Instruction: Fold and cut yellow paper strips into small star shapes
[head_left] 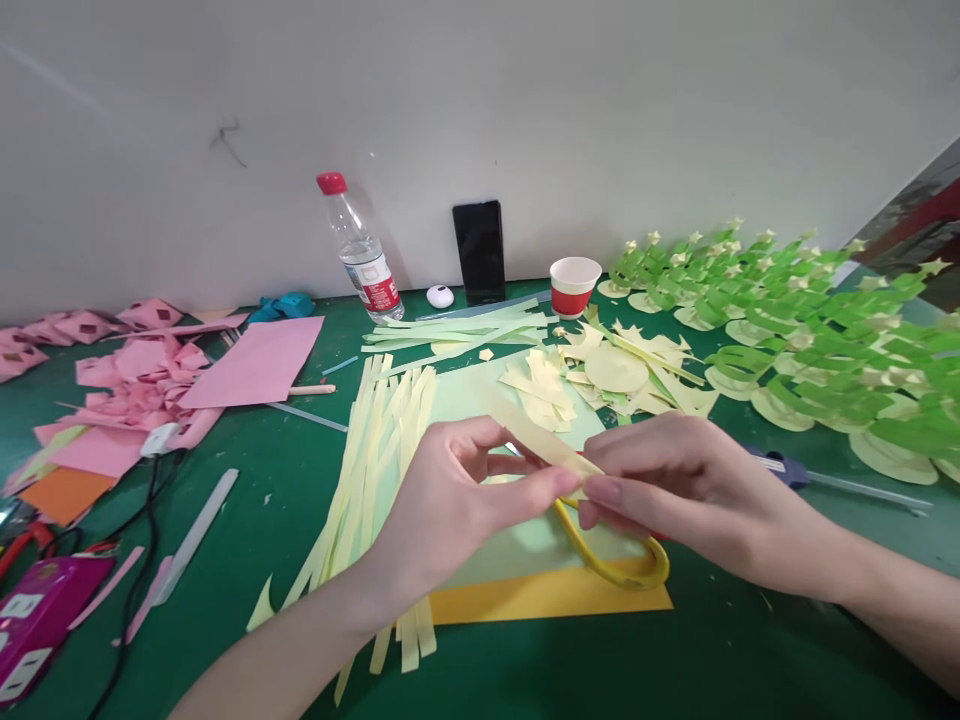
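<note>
My left hand (457,490) and my right hand (667,485) meet over the middle of the green table (247,470), both pinching one pale yellow paper strip (536,440) that slants up to the left between them. Beneath the hands lie yellow-handled scissors (622,565) on a light green sheet (517,545) and an orange-yellow sheet (547,598). A fan of cut yellow strips (375,450) spreads to the left of my left hand.
Green paper trees with yellow stars (817,330) crowd the right side. Behind are yellow offcuts (607,370), a red paper cup (574,287), a black phone (479,250), a water bottle (360,250). Pink paper scraps (142,385), cables and a magenta power strip (37,610) fill the left.
</note>
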